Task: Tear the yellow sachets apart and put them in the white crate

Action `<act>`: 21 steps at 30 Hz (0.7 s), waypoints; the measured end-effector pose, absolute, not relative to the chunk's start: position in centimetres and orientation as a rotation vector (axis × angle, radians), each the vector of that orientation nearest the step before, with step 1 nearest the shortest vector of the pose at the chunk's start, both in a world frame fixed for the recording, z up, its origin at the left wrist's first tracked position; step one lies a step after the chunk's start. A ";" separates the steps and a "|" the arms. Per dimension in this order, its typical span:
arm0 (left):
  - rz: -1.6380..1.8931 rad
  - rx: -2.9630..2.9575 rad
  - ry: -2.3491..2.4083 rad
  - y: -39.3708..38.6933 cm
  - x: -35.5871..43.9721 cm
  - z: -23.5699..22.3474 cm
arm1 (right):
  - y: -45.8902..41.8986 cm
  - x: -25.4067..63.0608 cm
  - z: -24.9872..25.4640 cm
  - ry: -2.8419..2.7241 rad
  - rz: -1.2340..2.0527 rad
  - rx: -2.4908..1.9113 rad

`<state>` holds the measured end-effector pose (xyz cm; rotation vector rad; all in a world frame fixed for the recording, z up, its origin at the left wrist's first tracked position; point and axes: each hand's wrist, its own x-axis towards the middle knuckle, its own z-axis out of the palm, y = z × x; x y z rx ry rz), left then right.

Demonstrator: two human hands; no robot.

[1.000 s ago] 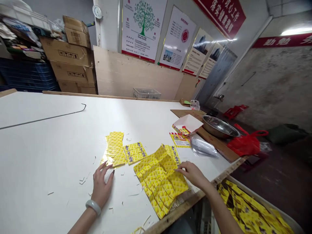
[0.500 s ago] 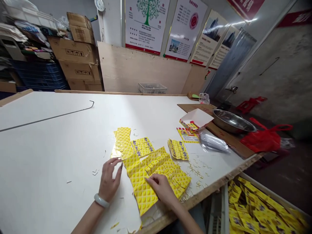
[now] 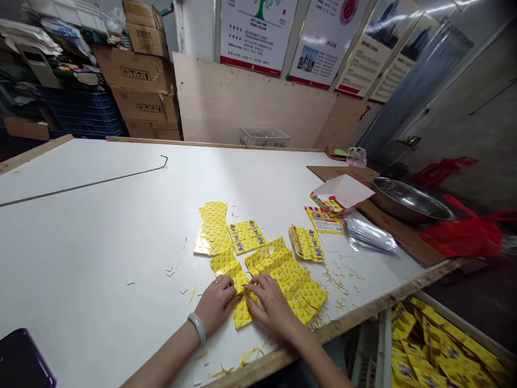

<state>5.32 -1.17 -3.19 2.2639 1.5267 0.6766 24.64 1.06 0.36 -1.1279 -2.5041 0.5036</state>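
Observation:
A yellow diamond-patterned strip of packets (image 3: 225, 263) lies at the near side of the white table. Its middle is pinched up into a fold between my two hands. My left hand (image 3: 218, 303), with a bracelet at the wrist, has its fingers closed on the left side of that fold. Facing it, my right hand (image 3: 271, 308) grips the fold from the right. Overlapping yellow strips (image 3: 297, 280) lie just right of my right hand. Behind the hands are a yellow stack (image 3: 213, 226), a flat sheet with blue figures (image 3: 246, 236) and a folded bundle (image 3: 307, 245).
Scraps (image 3: 337, 283) are scattered on the table (image 3: 121, 231). A phone (image 3: 25, 358) lies at the near left, a thin metal rod (image 3: 100, 180) farther back. At right are an open carton (image 3: 341, 194), clear bags (image 3: 369, 234), a metal basin (image 3: 412, 200) and a packet-filled crate (image 3: 388, 334).
My left hand has moved right and down from the strip's upper left edge to its middle. The strip, flat before, is now pinched into a fold. The view has shifted, bringing the phone into sight.

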 end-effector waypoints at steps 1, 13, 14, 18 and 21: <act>0.684 2.271 1.526 -1.1 5.3 -3.3 | 1.3 24.5 0.0 -2.505 0.490 -1.114; 0.761 2.448 1.520 -1.2 5.5 -3.7 | 2.8 23.4 -0.3 -2.385 0.682 -1.255; 0.769 2.477 1.518 -1.3 5.5 -3.7 | 2.8 23.4 -0.2 -2.353 0.730 -1.277; 0.801 2.602 1.482 -2.1 5.6 -3.6 | 2.5 22.6 0.2 -2.206 0.854 -1.402; 0.872 2.752 1.430 -2.7 6.0 -3.2 | 1.8 21.8 0.3 -2.108 0.813 -1.489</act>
